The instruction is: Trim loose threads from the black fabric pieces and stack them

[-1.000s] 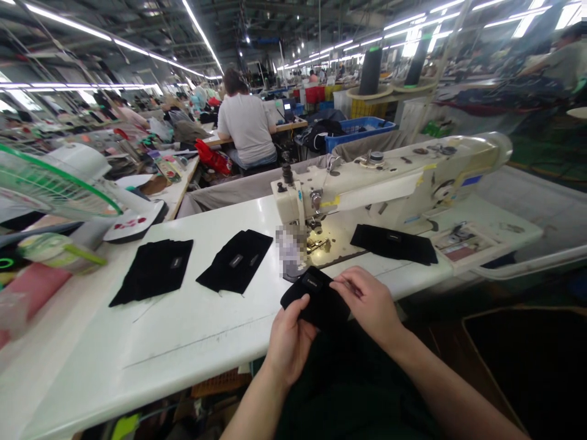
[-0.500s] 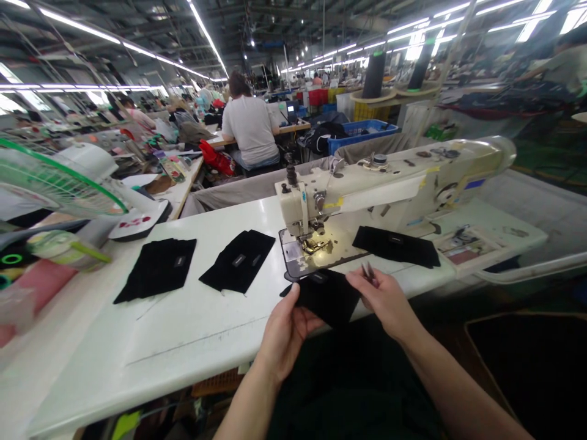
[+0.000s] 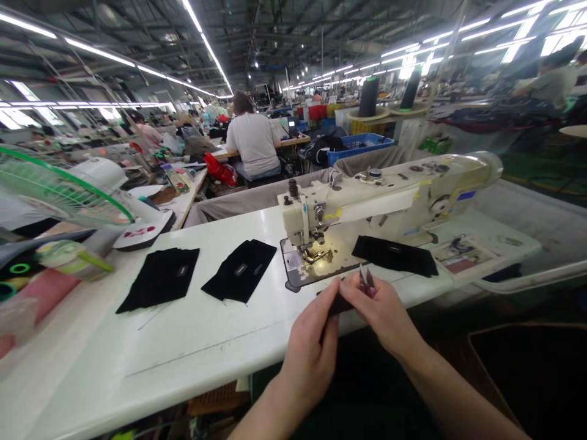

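My left hand (image 3: pixel 314 336) is closed on a black fabric piece (image 3: pixel 338 304), most of which the fingers hide. Against it, my right hand (image 3: pixel 383 308) pinches the same piece and also keeps a pair of thread snips (image 3: pixel 366 281) in its grip, blades pointing up. Both hands meet over the table's front edge, just before the needle plate of a sewing machine (image 3: pixel 316 253). Another black piece with a small label (image 3: pixel 395 255) lies right of the needle. To the left lie a labelled black piece (image 3: pixel 241 269) and a black stack (image 3: pixel 160 278).
The white table (image 3: pixel 192 342) runs left past the machine. A green-rimmed fan (image 3: pixel 92 189) stands at the left near a pink roll (image 3: pixel 52 296). Behind the machine are a blue crate (image 3: pixel 362 146) and thread cones (image 3: pixel 368 98). A seated person (image 3: pixel 254 140) works ahead.
My hands have come together, and the black piece, spread out before with its label showing, is now folded or bunched between the fingers. The snips stay in my right hand.
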Demonstrator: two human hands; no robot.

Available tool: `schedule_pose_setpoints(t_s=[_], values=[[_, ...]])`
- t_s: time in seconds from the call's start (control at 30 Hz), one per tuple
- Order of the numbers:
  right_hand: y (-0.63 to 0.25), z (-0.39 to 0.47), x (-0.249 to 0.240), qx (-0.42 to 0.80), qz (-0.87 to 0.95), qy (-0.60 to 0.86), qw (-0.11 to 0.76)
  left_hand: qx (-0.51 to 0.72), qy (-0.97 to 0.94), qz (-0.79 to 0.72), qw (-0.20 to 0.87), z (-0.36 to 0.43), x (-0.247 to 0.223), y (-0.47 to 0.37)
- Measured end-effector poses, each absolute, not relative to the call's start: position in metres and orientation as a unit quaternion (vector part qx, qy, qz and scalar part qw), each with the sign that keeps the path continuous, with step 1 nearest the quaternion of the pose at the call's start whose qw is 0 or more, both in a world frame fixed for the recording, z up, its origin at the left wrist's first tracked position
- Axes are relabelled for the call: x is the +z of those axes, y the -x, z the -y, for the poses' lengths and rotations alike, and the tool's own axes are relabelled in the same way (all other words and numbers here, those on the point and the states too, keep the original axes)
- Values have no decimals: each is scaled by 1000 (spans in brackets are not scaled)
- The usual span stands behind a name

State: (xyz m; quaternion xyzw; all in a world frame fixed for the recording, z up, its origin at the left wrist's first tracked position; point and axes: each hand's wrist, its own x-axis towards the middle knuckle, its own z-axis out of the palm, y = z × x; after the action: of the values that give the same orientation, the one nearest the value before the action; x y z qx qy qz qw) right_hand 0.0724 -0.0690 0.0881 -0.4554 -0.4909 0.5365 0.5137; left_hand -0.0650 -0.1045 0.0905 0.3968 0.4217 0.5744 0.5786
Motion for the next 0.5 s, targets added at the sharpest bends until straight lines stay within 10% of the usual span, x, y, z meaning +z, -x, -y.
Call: schedule_pose_setpoints(t_s=[0.5], values=[[-72,63,75,194,715,452,497,511,-272,-425,696,94,83,79]])
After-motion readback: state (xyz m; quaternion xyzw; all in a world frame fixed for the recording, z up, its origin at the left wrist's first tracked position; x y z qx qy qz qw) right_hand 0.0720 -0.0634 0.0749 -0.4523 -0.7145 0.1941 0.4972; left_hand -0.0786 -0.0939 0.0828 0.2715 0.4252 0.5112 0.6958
